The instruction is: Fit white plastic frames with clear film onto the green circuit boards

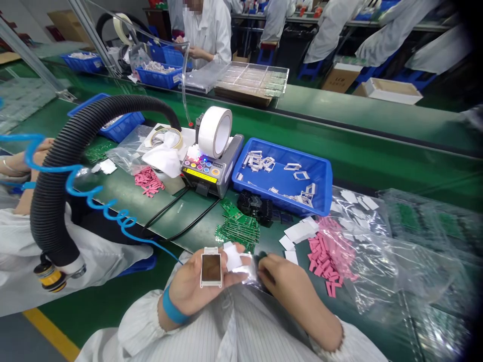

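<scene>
My left hand [185,287] is palm up and holds a small display screen in a white frame [211,270], its dark face upward. A white square piece [232,256] rests against the fingers of the same hand. To the right, my right hand [284,277] is closed with its fingers curled down; whatever they grip is hidden. A shiny, clear-looking film [252,271] lies between the two hands, near the right fingertips. Just beyond the hands is a stack of green circuit boards [238,232], with black parts [254,206] behind it.
A blue bin [260,181] holds white frames. Left of it stands a tape dispenser [207,171] with a white roll [215,131]. Pink strips [325,256], white pieces [302,230] and plastic bags [392,266] lie right. A black hose [49,186] and blue coiled cord [109,203] hang left, beside a co-worker's arm [22,166].
</scene>
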{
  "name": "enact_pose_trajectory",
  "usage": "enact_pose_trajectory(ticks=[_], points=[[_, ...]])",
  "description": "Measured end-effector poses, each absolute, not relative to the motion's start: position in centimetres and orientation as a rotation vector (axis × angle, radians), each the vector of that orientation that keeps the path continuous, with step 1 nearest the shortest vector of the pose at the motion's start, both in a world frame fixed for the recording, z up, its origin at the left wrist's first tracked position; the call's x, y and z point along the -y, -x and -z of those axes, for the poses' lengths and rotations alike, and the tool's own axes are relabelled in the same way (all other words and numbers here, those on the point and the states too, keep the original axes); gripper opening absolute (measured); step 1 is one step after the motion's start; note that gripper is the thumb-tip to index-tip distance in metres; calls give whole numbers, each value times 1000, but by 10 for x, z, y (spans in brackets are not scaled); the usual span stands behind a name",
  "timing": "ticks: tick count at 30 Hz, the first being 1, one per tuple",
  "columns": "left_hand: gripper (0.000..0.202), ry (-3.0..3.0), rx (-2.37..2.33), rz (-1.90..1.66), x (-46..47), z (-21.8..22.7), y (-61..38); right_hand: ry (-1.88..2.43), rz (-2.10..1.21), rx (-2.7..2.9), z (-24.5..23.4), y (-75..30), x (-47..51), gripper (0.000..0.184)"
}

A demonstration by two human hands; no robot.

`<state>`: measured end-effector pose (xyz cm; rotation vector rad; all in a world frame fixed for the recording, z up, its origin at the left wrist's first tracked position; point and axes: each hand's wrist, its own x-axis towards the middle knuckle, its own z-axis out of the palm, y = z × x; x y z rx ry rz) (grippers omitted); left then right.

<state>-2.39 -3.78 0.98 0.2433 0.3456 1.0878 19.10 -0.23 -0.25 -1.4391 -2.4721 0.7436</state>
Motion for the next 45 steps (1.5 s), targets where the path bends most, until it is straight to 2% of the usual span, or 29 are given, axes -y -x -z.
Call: enact_pose_trajectory(ticks=[2, 6, 9, 14, 16, 18, 21, 23, 26, 29, 40, 43, 45], points=[[34, -263, -239, -1024, 37, -14, 22, 1367, -926, 2289, -5, -191, 1, 8], [38, -249, -147, -896, 35, -22, 16, 923, -1463, 1868, -38, -184, -10, 29], [41, -204, -165, -843, 33, -26, 12, 626, -1828, 1717, -47, -170, -19, 30], [40, -251, -119, -868, 32, -28, 9, 589, -2085, 1372, -38, -155, -17, 31], [40, -280, -187, -905, 31, -28, 9, 700, -2031, 1263, -39, -157, -15, 33], [38, -298, -289, -965, 31, -26, 9, 823, -1822, 1322, -46, -163, -13, 30], [36, -291, -390, -1051, 29, -23, 6, 955, -1227, 1781, -64, -168, -8, 21], [37, -288, -448, -1090, 27, -20, 4, 954, -817, 2076, -74, -165, -3, 26], [36, -336, -554, -1142, 27, -18, 2, 900, -499, 2220, -81, -156, 3, 22], [35, -412, -614, -1176, 28, -15, 3, 891, -423, 2199, -79, -149, 4, 14], [32, -465, -746, -1256, 29, -11, 0, 922, -446, 2067, -66, -142, 2, 13], [29, -364, -738, -1223, 27, -13, -5, 945, -459, 2074, -60, -137, 5, 16], [28, -234, -706, -1165, 28, -10, -8, 965, -484, 2138, -57, -136, 6, 26]])
